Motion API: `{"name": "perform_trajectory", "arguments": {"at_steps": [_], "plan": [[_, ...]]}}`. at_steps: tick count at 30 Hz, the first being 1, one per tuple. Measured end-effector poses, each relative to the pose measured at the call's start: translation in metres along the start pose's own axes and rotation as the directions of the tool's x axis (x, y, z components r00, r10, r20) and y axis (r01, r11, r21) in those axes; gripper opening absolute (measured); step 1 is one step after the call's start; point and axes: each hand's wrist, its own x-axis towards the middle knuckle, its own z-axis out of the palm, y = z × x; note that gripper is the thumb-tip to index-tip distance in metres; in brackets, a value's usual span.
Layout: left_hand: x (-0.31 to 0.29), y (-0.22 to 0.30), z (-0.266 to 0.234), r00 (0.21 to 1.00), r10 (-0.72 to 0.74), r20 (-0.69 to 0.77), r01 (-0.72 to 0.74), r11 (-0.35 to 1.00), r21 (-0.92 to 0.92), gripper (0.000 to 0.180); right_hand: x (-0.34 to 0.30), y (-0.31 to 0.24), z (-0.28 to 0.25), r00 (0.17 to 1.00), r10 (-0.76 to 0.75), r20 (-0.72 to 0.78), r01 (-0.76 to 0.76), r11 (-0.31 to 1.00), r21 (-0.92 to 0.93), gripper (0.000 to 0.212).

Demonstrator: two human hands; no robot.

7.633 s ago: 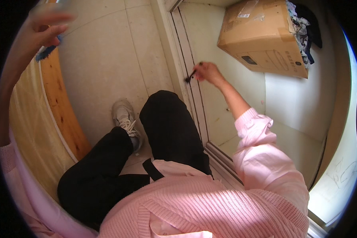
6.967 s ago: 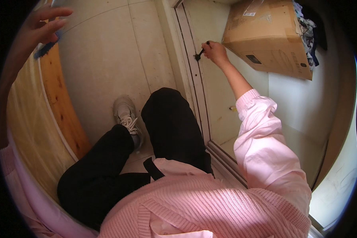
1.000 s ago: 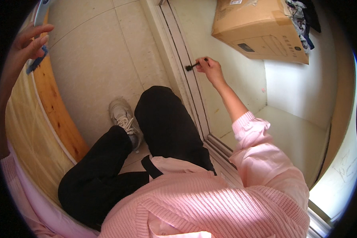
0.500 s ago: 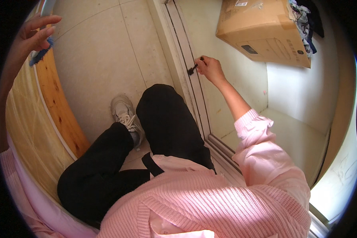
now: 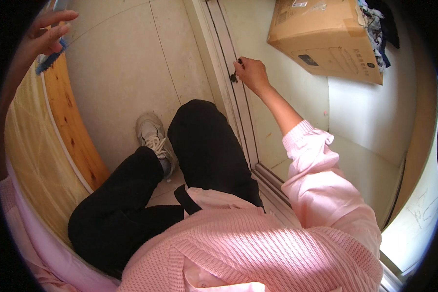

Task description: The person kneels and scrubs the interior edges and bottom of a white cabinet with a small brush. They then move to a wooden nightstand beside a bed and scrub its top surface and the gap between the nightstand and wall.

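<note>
At the upper left my left hand (image 5: 46, 36) is closed around a brush with blue bristles (image 5: 52, 59). Part of its pale handle shows above the fingers. My right hand (image 5: 253, 73) pinches a small black brush (image 5: 234, 78), whose dark tip touches the grooved sliding-door track (image 5: 238, 95). Much of this tool is hidden behind the fingers. The track runs along a raised sill, with dark lines in its grooves.
Right of the track, inside the cupboard, lies a cardboard box (image 5: 321, 44) with cloth items (image 5: 373, 27) showing at its open end. A wooden board (image 5: 73, 126) edges the yellowish bedding (image 5: 31, 146) on the left. My shoe (image 5: 153, 134) rests on the tiled floor (image 5: 117, 63).
My right hand has moved a little farther up along the track with the black brush. My left hand and the blue-bristled brush have shifted slightly upward.
</note>
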Motion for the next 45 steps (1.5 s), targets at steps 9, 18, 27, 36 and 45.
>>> {"name": "perform_trajectory", "arguments": {"at_steps": [9, 18, 27, 36, 45], "plan": [[0.023, 0.015, -0.015, 0.992, 0.073, 0.100, -0.010, 0.854, -0.521, 0.030, -0.035, 0.011, 0.012, 0.938, 0.085, 0.337, -0.048, 0.992, -0.118, 0.031], [-0.010, 0.081, -0.026, 0.974, 0.021, 0.228, 0.058, 0.940, -0.335, 0.031, -0.029, 0.014, 0.015, 0.982, -0.018, 0.186, 0.058, 0.976, -0.209, 0.028], [0.016, 0.005, -0.010, 0.993, 0.064, 0.096, -0.021, 0.915, -0.402, 0.032, -0.009, 0.003, -0.007, 0.981, 0.139, 0.137, -0.155, 0.981, 0.116, 0.027], [-0.002, 0.072, -0.028, 0.940, 0.098, 0.327, 0.099, 0.839, -0.535, 0.031, -0.023, -0.002, -0.009, 0.823, 0.181, 0.538, -0.453, 0.782, 0.429, 0.028], [0.013, -0.012, -0.002, 0.999, 0.049, -0.018, -0.051, 0.840, -0.540, 0.030, -0.019, 0.007, 0.002, 0.975, -0.055, 0.215, 0.092, 0.982, -0.167, 0.028]]}}
